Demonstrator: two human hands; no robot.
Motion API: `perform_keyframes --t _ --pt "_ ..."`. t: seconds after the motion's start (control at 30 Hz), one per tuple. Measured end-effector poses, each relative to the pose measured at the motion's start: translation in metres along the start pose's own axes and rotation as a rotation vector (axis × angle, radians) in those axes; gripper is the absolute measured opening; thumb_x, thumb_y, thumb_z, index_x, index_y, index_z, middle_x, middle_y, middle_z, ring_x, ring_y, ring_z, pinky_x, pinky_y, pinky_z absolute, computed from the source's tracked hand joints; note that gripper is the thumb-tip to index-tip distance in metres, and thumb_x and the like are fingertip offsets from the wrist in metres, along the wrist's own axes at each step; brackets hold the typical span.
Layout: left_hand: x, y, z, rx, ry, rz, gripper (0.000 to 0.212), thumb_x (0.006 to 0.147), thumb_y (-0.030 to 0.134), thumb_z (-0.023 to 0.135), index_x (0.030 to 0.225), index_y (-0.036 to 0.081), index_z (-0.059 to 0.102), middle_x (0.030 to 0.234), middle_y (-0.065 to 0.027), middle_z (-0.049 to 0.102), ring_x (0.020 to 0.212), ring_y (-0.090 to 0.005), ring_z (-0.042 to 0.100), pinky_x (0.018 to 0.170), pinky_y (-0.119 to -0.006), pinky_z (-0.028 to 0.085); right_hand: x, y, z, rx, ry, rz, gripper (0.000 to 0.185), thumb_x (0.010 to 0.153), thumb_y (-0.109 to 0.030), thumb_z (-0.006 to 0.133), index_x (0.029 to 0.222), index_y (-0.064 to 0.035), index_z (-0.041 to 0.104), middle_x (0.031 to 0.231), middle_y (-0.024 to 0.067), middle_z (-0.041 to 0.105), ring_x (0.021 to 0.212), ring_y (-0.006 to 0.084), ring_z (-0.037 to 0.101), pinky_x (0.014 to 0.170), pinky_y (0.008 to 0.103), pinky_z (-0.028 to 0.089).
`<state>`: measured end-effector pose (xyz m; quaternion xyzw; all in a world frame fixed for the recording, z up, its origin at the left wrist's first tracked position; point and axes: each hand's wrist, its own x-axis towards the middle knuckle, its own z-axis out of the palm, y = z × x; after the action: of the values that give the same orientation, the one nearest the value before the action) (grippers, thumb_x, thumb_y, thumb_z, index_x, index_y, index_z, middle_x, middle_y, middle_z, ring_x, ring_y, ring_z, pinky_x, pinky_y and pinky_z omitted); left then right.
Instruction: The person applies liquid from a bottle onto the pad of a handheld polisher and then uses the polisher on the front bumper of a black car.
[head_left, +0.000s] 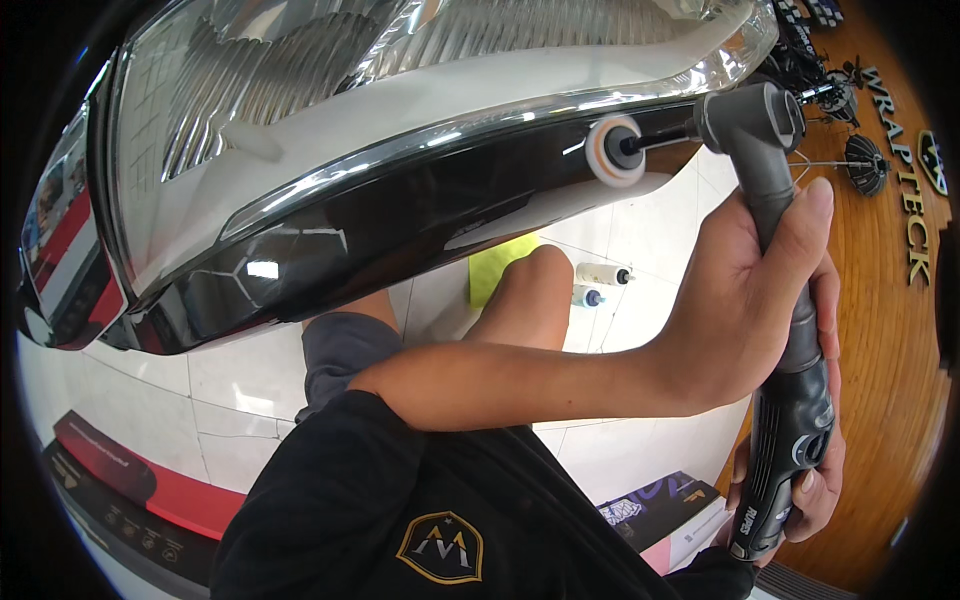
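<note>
My left hand (750, 300) wraps around the grey neck of a black RUPES rotary polisher (795, 405), the forearm crossing in front of my body. Lower down, my right hand (821, 487) grips the polisher's handle beside its dial. From the angled head, a dark extension shaft (667, 137) points left to a small round polishing pad (616, 152) in white and orange. That pad faces the glossy black car body trim (420, 202) below the headlight (300, 90); whether it touches, I cannot tell. A chrome-like edge runs along the headlight's lower border.
Two white bottles with dark caps (602, 274) and a yellow-green cloth (499, 262) lie on the tiled floor (225, 386) by my knee. A red and black box (142, 487) is at lower left, another printed box (660, 510) at lower right. Black lamps (866, 163) stand near a wood-slat wall (885, 360).
</note>
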<state>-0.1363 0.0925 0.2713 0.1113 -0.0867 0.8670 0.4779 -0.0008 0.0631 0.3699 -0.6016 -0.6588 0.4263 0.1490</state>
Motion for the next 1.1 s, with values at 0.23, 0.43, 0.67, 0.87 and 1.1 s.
perform_keyframes --t 0.23,0.43,0.67,0.87,1.1 --pt "0.003 -0.001 -0.002 0.017 0.003 0.003 0.041 0.106 0.043 0.045 0.087 0.006 0.042 0.059 -0.0054 0.054 0.045 -0.0146 0.060 0.042 -0.026 0.050 0.002 -0.001 0.003 0.067 0.105 -0.152 0.123 0.053 -0.053 0.068 0.154 0.0012 0.024 0.143 0.0292 0.045 0.088 0.0199 0.074 0.066 0.0207 0.063" --pt "0.001 -0.004 0.001 0.017 0.095 -0.003 0.042 0.106 0.042 0.045 0.085 0.006 0.041 0.059 -0.0056 0.054 0.045 -0.0143 0.060 0.042 -0.026 0.050 0.001 0.000 -0.003 0.058 0.051 -0.030 0.125 0.052 -0.052 0.070 0.154 0.0019 0.023 0.139 0.0327 0.047 0.072 0.0153 0.074 0.057 0.0201 0.063" --pt "0.004 -0.005 -0.001 0.030 0.026 -0.009 0.042 0.106 0.043 0.045 0.086 0.007 0.040 0.059 -0.0058 0.054 0.046 -0.0140 0.060 0.042 -0.026 0.051 0.007 0.000 -0.007 0.031 0.033 -0.037 0.125 0.052 -0.053 0.069 0.155 0.0004 0.023 0.140 0.0304 0.047 0.074 0.0158 0.074 0.056 0.0203 0.063" --pt "0.014 -0.010 -0.005 0.024 -0.007 -0.007 0.042 0.106 0.043 0.045 0.086 0.006 0.042 0.060 -0.0056 0.055 0.046 -0.0139 0.060 0.042 -0.026 0.051 0.011 0.000 -0.007 0.039 0.081 -0.070 0.126 0.050 -0.055 0.068 0.155 -0.0006 0.024 0.135 0.0294 0.052 0.070 0.0167 0.073 0.056 0.0217 0.063" --pt "0.019 -0.010 -0.005 0.051 -0.015 0.028 0.043 0.106 0.043 0.045 0.086 0.005 0.041 0.059 -0.0057 0.055 0.045 -0.0152 0.061 0.041 -0.027 0.052 0.017 0.004 -0.004 0.059 0.096 -0.105 0.123 0.051 -0.055 0.068 0.153 -0.0011 0.028 0.137 0.0297 0.050 0.076 0.0187 0.075 0.059 0.0239 0.065"
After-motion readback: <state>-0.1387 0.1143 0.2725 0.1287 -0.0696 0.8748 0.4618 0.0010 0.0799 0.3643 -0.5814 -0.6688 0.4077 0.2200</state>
